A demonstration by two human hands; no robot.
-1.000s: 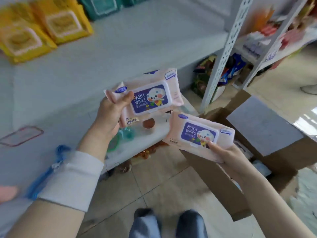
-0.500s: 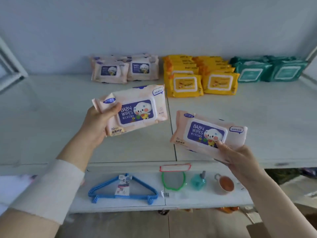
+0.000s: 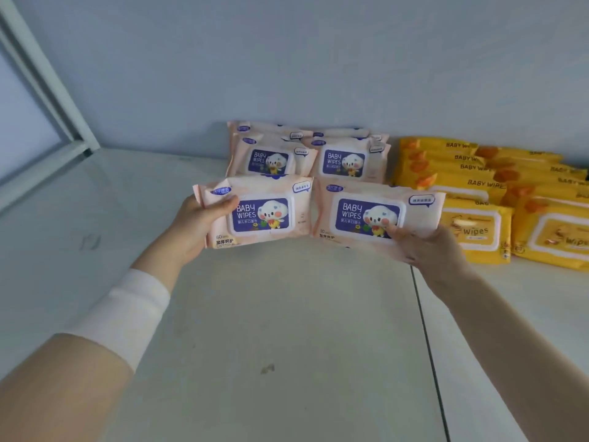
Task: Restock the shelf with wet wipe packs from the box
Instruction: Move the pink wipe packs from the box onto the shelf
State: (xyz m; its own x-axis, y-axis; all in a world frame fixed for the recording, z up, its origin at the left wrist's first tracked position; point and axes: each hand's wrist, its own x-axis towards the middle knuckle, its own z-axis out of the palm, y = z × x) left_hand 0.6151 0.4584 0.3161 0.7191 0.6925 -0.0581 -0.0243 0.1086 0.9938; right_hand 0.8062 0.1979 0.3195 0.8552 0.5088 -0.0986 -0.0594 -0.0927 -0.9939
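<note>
My left hand (image 3: pixel 194 224) grips a pink baby wipes pack (image 3: pixel 264 210) by its left end. My right hand (image 3: pixel 427 247) grips a second pink pack (image 3: pixel 366 212) by its lower right edge. Both packs are held side by side, face up, low over the white shelf (image 3: pixel 287 314), just in front of two stacks of matching pink packs (image 3: pixel 306 154) standing against the back wall. Whether the held packs touch the shelf I cannot tell. The box is out of view.
Stacks of yellow wipes packs (image 3: pixel 484 199) fill the shelf to the right of the pink ones. A white shelf post (image 3: pixel 47 74) slants at the far left. A seam (image 3: pixel 427 339) runs front to back across the shelf board.
Both hands have carried the packs forward and deeper onto the shelf, up to the pink stacks. The view has turned from the box and floor to the shelf.
</note>
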